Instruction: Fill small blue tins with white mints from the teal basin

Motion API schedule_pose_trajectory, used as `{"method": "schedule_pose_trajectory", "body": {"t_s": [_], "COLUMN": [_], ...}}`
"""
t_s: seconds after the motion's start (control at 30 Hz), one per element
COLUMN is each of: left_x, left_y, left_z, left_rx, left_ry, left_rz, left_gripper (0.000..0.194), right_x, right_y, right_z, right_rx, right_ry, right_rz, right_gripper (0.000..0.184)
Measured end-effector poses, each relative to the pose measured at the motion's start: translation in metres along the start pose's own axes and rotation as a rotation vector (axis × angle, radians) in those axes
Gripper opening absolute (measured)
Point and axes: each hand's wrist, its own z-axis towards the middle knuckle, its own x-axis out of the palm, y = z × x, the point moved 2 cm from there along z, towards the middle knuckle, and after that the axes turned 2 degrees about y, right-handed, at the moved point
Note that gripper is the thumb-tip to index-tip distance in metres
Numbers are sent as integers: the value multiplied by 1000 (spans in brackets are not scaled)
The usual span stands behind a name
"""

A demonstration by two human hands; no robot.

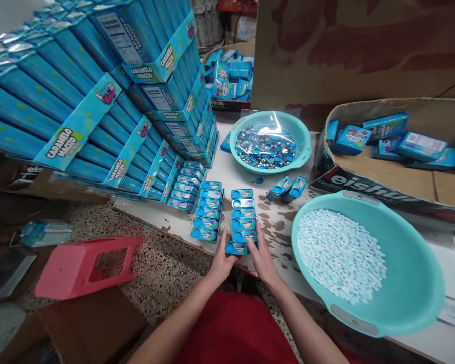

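Observation:
Both my hands meet at the near end of a column of small blue candy boxes (pixel 243 218) standing on the white worn table (pixel 276 222). My left hand (pixel 220 260) and my right hand (pixel 263 258) press against the two sides of the nearest blue box (pixel 236 248), fingers closed on it. A second column of the same boxes (pixel 208 212) stands just to the left. Two more boxes (pixel 288 188) lie tilted beyond the column.
A teal basin of white candies (pixel 341 255) sits at right. A smaller teal bowl of blue and silver caps (pixel 267 146) is behind. Stacked blue display cartons (pixel 98 96) fill the left. A cardboard box with blue packs (pixel 394 146) is far right. A red stool (pixel 83 265) lies on the floor.

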Motion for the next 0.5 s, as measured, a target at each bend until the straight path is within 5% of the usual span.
{"method": "schedule_pose_trajectory", "body": {"t_s": [0.27,0.5], "left_x": [3,17], "left_y": [-25,-18], "left_z": [-22,-20], "left_rx": [214,350], "left_ry": [-122,-163], "left_rz": [519,793], "left_gripper": [54,65], "right_x": [-5,-7], "right_y": [-23,-37], "right_z": [3,0], "right_rx": [59,129], "right_ry": [-26,-14], "right_rz": [241,199], "right_gripper": [70,75]}}
